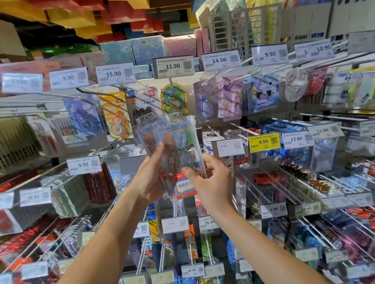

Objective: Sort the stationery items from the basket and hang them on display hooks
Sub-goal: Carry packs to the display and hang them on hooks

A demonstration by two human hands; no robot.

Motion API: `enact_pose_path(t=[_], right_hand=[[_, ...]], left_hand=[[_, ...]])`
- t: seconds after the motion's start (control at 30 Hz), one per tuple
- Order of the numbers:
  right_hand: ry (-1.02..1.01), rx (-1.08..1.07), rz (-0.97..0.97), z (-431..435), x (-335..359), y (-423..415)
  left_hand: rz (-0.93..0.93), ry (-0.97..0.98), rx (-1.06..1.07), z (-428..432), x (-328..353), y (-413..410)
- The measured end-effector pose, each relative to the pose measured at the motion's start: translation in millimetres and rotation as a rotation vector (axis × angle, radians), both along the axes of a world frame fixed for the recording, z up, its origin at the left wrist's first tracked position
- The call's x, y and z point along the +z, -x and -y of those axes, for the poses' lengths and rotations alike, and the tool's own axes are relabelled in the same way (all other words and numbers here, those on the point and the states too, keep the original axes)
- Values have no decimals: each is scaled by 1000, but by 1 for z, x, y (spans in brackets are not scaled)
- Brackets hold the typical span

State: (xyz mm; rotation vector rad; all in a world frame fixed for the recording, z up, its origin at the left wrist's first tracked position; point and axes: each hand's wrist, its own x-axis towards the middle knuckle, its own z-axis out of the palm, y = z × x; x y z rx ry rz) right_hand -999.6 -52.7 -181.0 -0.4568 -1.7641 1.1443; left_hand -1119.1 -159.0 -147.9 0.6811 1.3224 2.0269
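- My left hand point(149, 179) is up in front of the rack. Its fingers curl round the left edge of a bunch of clear packets point(169, 141) and grip it.
- My right hand point(212, 180) holds the same bunch from the lower right. The thumb presses on the front beside the orange-and-blue label, and the fingers are hidden behind.
- The clear packets stand nearly upright between both hands, fanned a little at the top, in front of the hook rows. From my view their top edge sits just under a green oval pack point(173, 99).
- On the middle row to the left, a white 9.90 tag point(84, 165) sits at the end of a hook.
- On the upper row, left of centre, an orange tape pack point(116, 117) hangs below the 15.90 tag point(114, 74).
- The green oval pack hangs under the 11.90 tag point(173, 66).
- Right of it, purple packs point(219, 100) hang below the 14.50 tag point(220, 60).
- Further right, level with the packets, a yellow 9.99 tag point(264, 142) sits beside a white 13.90 tag point(297, 139).
- Both outer edges are blurred, and I cannot tell what hangs there.
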Motion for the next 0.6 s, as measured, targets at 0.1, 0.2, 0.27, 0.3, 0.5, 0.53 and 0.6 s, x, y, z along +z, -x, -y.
enact_pose_path(t=[0.1, 0.2, 0.27, 0.3, 0.5, 0.53, 0.6], right_hand=[[60, 23, -36, -2, 0, -2], [94, 93, -74, -4, 0, -1], [119, 179, -103, -3, -1, -1], [125, 209, -106, -3, -2, 0], [190, 342, -62, -17, -11, 2], [236, 372, -83, -21, -13, 1], [322, 406, -118, -31, -21, -5]], left_hand=[[-20, 19, 5, -1, 2, -1], [-33, 16, -32, -2, 2, 0], [-57, 10, -42, -2, 2, 1], [-55, 8, -39, -2, 2, 1], [-33, 46, 39, 0, 5, 2], [-18, 62, 56, 0, 5, 3], [-1, 99, 76, 1, 8, 5]])
